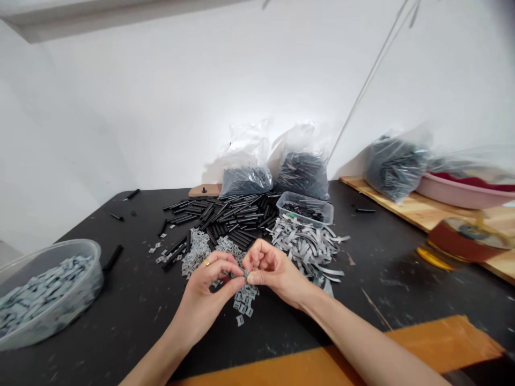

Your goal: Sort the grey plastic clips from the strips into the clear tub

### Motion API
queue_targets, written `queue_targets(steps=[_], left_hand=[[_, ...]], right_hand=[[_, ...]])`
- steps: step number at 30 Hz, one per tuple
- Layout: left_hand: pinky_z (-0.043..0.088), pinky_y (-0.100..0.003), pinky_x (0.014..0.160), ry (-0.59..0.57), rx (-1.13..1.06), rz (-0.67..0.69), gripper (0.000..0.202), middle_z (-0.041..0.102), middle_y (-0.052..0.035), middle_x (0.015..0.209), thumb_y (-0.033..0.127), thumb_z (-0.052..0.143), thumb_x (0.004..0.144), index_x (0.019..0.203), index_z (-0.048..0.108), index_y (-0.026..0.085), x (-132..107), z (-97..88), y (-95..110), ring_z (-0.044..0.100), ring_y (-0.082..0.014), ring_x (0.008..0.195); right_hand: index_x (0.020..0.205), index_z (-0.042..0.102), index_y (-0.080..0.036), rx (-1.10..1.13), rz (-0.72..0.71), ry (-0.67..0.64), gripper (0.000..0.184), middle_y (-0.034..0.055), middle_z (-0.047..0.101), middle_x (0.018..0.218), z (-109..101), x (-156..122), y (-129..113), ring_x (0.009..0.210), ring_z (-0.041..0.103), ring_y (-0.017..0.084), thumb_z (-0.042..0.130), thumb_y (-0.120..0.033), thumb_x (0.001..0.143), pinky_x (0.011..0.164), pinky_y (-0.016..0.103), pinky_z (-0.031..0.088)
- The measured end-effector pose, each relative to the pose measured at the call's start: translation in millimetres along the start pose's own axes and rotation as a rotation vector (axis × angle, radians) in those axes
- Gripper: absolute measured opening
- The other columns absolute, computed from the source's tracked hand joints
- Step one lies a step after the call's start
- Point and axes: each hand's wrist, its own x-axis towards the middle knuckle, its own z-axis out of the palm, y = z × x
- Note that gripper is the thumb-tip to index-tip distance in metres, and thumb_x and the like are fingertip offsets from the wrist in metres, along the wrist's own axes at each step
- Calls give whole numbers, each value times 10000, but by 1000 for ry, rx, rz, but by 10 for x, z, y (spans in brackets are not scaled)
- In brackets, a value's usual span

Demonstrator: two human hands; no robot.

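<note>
My left hand (215,281) and my right hand (273,272) meet over the middle of the table, thumbs and fingers pinched together. Between the fingertips is a small grey piece (245,274), mostly covered, so its kind cannot be made out. Just below and behind them lies a heap of small grey plastic buckles (197,249), with several loose ones (243,305) spread toward me. Beyond that is a pile of black tubes (225,214). To the right of my right hand is a heap of grey strips (306,244).
A clear tub (90,273) of grey-green pieces stands at left. Behind the heaps are a clear box (306,208) of dark parts and two plastic bags (247,171). At right, a wooden board (362,187) bears another bag and a pink basin (458,190); a tape roll (462,241) sits nearer.
</note>
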Motion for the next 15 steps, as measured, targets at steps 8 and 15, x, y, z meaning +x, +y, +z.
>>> queue_targets(steps=[8, 15], left_hand=[[456, -268, 840, -146, -12, -75, 108, 532, -38, 1054, 327, 617, 866, 837, 635, 224, 27, -48, 83, 559, -182, 984], [415, -308, 872, -169, 79, 6, 170, 505, -56, 1016, 295, 470, 936, 797, 513, 207, -1, -5, 89, 517, -193, 964]], right_hand=[[804, 483, -153, -75, -17, -20, 343, -1, 584, 787, -31, 8, 33, 687, 508, 81, 795, -101, 672, 645, 205, 404], [820, 543, -142, -132, 33, 19, 321, 2, 609, 781, 10, 7, 53, 711, 571, 102, 819, -180, 660, 685, 233, 453]])
